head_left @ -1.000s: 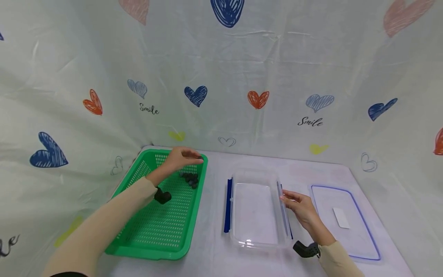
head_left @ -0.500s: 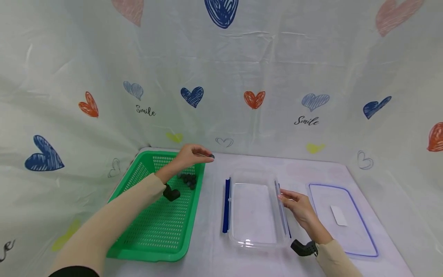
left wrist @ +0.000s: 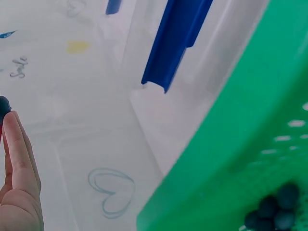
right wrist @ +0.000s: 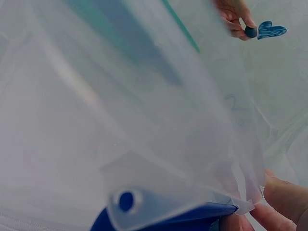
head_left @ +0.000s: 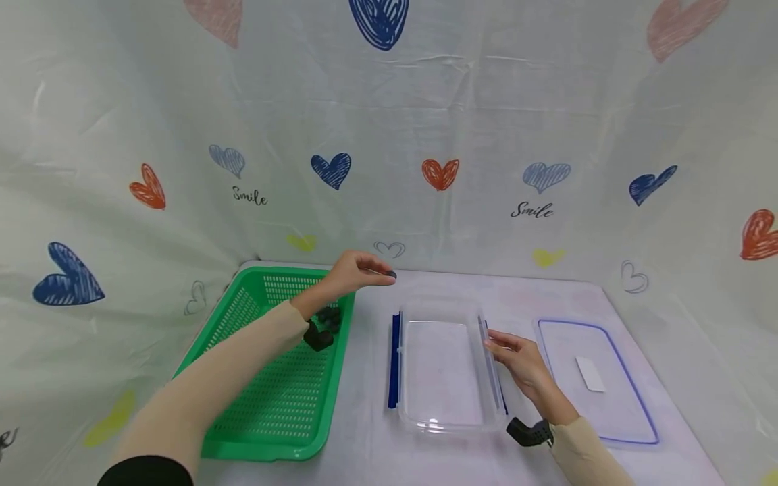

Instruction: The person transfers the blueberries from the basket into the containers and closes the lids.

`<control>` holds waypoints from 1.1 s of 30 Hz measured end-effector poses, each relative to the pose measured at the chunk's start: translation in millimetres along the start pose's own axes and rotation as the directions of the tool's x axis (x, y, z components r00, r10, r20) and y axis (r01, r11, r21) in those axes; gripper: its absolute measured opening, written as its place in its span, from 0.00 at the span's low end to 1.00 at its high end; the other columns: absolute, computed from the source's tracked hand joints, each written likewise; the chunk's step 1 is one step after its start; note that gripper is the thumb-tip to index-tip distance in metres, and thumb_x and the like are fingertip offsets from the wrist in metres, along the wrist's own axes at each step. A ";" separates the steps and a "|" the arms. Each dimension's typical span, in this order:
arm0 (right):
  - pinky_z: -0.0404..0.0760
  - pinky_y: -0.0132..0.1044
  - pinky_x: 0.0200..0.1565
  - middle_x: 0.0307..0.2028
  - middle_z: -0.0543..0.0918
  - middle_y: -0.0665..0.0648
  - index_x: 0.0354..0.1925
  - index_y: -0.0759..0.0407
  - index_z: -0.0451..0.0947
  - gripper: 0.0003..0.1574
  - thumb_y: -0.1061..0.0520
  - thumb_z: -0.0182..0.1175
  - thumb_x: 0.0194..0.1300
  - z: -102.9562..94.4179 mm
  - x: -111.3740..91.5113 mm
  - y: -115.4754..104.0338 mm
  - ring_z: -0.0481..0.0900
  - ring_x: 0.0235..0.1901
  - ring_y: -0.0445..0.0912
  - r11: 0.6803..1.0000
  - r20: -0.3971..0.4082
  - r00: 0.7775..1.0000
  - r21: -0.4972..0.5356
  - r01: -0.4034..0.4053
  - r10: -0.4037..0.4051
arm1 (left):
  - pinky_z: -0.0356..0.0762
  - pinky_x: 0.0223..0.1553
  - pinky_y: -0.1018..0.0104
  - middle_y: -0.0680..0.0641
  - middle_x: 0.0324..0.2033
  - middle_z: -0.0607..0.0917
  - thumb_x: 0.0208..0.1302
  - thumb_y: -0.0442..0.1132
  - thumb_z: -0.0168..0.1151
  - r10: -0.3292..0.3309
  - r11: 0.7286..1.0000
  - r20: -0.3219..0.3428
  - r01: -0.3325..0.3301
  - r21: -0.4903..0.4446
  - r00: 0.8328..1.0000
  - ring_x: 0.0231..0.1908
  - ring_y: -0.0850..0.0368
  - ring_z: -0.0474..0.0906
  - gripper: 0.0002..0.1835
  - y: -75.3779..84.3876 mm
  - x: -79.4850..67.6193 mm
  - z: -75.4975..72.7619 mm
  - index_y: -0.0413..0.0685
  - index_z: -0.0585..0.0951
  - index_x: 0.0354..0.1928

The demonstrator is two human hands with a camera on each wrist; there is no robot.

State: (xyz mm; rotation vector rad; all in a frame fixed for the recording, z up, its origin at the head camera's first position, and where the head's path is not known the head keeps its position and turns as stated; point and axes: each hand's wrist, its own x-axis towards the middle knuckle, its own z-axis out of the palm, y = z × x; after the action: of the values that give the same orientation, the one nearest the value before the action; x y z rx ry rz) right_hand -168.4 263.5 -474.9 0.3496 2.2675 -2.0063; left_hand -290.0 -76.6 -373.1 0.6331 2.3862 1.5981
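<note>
The small dark ball [head_left: 392, 275] sits at the fingertips of the left hand [head_left: 355, 273], whose grip is narrow, a pinch between thumb and fingers; in the head view it shows to the right of the green basket [head_left: 267, 451], near the far edge of the desk [head_left: 371, 439] and well apart from the clear box [head_left: 444, 428]; the ball looks light, smooth and perhaps a little slippery, and if it is a berry, as it seems, it may bruise, so a gentle hold around its middle should suit it best; a cluster of other dark balls [left wrist: 273, 209] lies in the basket and would probably roll when nudged; the right hand [head_left: 524, 364] holds the box by its right side, thumb and fingers about the edge where a blue clip [right wrist: 168, 219] hangs; the box seems thin, fairly stiff and light enough to slide at a knock, and its side wall is likely a surer hold than the hinged clip, which may swing; the clear lid [head_left: 614, 418], a white label [head_left: 589, 373] on it, lies flat to the right of the right hand.
</note>
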 end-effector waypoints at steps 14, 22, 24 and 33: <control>0.77 0.30 0.41 0.44 0.76 0.58 0.58 0.71 0.68 0.34 0.56 0.64 0.59 1.3 1.0 -1.7 0.76 0.35 0.40 1.000 0.010 1.000 -0.001 0.003 -0.003 | 0.79 0.41 0.64 0.52 0.35 0.85 0.47 0.45 0.73 0.027 0.999 0.063 -0.026 -0.019 0.998 0.38 0.58 0.80 0.14 5.2 16.5 30.9 0.49 0.85 0.37; 0.77 0.31 0.43 0.46 0.75 0.59 0.59 0.70 0.67 0.34 0.55 0.63 0.59 1.1 0.2 -1.7 0.76 0.36 0.40 1.000 0.007 1.000 0.005 -0.004 0.004 | 0.78 0.42 0.65 0.52 0.36 0.85 0.48 0.44 0.72 0.046 0.999 0.136 -0.042 -0.031 0.990 0.39 0.59 0.81 0.14 2.6 23.1 49.2 0.48 0.85 0.37; 0.77 0.30 0.42 0.47 0.74 0.60 0.59 0.70 0.67 0.34 0.55 0.63 0.59 0.9 -0.1 -1.5 0.76 0.36 0.40 1.000 0.008 1.000 0.007 -0.007 0.007 | 0.78 0.42 0.65 0.52 0.35 0.85 0.48 0.43 0.72 0.043 0.999 0.157 -0.038 -0.034 0.987 0.39 0.59 0.81 0.13 1.5 22.9 54.2 0.48 0.85 0.37; 0.77 0.28 0.41 0.48 0.72 0.60 0.59 0.70 0.67 0.34 0.55 0.63 0.59 1.6 -1.4 -1.2 0.76 0.37 0.39 1.000 0.001 1.000 0.027 -0.014 0.014 | 0.78 0.43 0.66 0.52 0.34 0.85 0.47 0.40 0.73 -0.007 0.999 0.224 0.018 -0.043 0.975 0.37 0.59 0.82 0.12 -4.9 19.6 72.8 0.47 0.85 0.36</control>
State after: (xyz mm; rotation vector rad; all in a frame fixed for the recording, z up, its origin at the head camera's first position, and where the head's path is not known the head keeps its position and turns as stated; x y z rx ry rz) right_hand -167.5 261.6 -473.6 0.3653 2.2330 -2.0314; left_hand -279.8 -8.9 -405.0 0.7449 2.1818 1.4840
